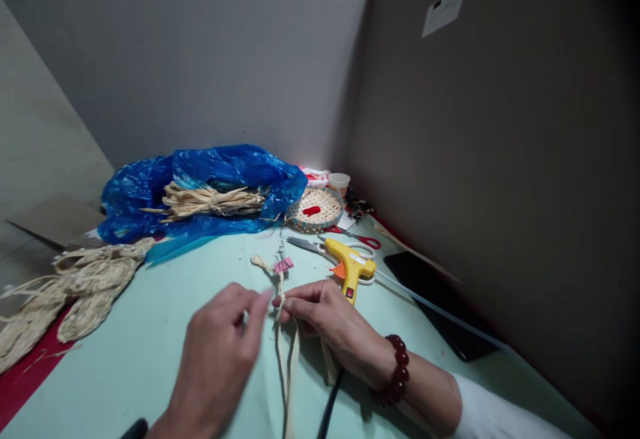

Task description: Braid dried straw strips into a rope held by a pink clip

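A narrow braid of pale straw (281,282) runs down the middle of the table, with a pink binder clip (283,265) gripping it near its looped upper end. My right hand (327,319) pinches this straw braid between thumb and fingertips. Below that pinch, loose flat strands (289,372) hang toward the near edge. Just left of the braid is my left hand (220,349), slightly blurred, its fingers curled and the thumb against the forefinger. Whatever its fingertips may hold is too smeared to make out.
Right of the braid lie a yellow glue gun (350,262), scissors (303,244) and a black tablet-like slab (440,306). Behind are a blue plastic bag (240,159) with a straw bundle (210,200), a woven basket (325,209) and a cup (339,182). Braided straw pieces (95,286) lie left.
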`<state>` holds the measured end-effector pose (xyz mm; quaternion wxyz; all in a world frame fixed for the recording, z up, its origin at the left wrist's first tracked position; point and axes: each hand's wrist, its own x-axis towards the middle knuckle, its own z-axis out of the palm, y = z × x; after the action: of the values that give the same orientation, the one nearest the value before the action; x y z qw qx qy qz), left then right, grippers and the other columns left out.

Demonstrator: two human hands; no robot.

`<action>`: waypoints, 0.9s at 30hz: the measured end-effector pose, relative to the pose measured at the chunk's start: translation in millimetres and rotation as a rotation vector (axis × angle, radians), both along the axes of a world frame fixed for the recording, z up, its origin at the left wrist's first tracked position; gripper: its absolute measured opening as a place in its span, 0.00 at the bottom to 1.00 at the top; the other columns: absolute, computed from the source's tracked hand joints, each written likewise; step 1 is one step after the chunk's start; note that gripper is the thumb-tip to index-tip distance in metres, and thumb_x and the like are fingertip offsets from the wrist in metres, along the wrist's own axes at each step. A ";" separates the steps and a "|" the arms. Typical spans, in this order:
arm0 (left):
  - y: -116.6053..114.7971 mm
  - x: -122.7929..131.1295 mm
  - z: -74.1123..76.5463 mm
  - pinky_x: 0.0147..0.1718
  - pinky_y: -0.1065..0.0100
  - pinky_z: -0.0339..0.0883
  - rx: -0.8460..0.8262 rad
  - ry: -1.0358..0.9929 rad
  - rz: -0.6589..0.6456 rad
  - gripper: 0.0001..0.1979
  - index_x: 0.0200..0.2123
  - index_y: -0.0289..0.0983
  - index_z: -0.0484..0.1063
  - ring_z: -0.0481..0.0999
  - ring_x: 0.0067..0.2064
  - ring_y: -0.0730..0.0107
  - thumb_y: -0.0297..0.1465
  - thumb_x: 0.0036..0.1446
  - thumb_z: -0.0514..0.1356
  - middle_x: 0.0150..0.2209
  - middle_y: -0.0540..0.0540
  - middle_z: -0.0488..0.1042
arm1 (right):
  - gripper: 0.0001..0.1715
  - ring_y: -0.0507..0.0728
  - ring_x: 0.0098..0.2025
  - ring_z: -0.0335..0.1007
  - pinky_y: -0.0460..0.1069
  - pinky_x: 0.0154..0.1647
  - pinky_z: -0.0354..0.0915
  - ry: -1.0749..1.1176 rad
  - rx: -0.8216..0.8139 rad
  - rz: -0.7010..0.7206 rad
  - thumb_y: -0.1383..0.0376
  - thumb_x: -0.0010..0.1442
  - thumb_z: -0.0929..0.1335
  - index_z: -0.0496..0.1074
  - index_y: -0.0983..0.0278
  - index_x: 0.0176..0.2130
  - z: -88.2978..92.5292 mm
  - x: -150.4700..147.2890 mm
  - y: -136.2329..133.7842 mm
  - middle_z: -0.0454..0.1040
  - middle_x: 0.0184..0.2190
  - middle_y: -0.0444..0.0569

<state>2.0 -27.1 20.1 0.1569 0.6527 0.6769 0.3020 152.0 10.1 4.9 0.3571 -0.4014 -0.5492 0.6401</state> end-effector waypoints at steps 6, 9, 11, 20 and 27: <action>20.3 -6.0 -12.5 0.31 0.69 0.61 -0.374 -0.784 -0.283 0.11 0.31 0.35 0.70 0.69 0.29 0.68 0.38 0.53 0.58 0.26 0.49 0.70 | 0.12 0.47 0.20 0.49 0.44 0.21 0.45 0.073 -0.011 0.070 0.66 0.53 0.65 0.75 0.70 0.24 -4.1 -1.0 1.3 0.66 0.17 0.44; 20.0 2.3 -17.7 0.23 0.74 0.55 -0.422 -0.916 -0.312 0.10 0.30 0.36 0.67 0.61 0.23 0.76 0.37 0.53 0.59 0.23 0.54 0.65 | 0.13 0.47 0.19 0.49 0.44 0.20 0.44 0.074 -0.004 0.091 0.66 0.55 0.64 0.74 0.69 0.25 -3.4 -0.8 1.8 0.67 0.17 0.44; 19.4 3.8 -18.0 0.19 0.76 0.47 -0.453 -0.937 -0.248 0.11 0.32 0.35 0.67 0.53 0.20 0.80 0.37 0.52 0.60 0.22 0.56 0.61 | 0.12 0.47 0.18 0.48 0.44 0.20 0.45 0.004 0.016 0.067 0.65 0.55 0.65 0.75 0.69 0.25 -4.7 0.1 2.9 0.65 0.18 0.43; 16.2 -4.5 -23.2 0.21 0.71 0.49 -0.289 -0.327 -0.236 0.12 0.26 0.39 0.65 0.56 0.22 0.73 0.37 0.59 0.49 0.22 0.54 0.62 | 0.16 0.48 0.22 0.56 0.44 0.26 0.50 -0.468 0.454 0.051 0.70 0.58 0.63 0.75 0.67 0.24 -1.2 2.9 -1.8 0.67 0.17 0.42; 14.6 1.8 -21.2 0.31 0.66 0.54 -0.198 -0.194 -0.172 0.13 0.24 0.40 0.61 0.64 0.29 0.66 0.36 0.60 0.47 0.24 0.52 0.64 | 0.14 0.51 0.26 0.63 0.45 0.28 0.52 -0.659 0.569 0.006 0.68 0.60 0.63 0.75 0.66 0.28 5.3 2.9 -9.6 0.75 0.23 0.47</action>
<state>3.8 -12.5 -1.1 0.3102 0.6573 0.6268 0.2808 154.9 0.5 10.2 0.2574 -0.4683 -0.7895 0.3020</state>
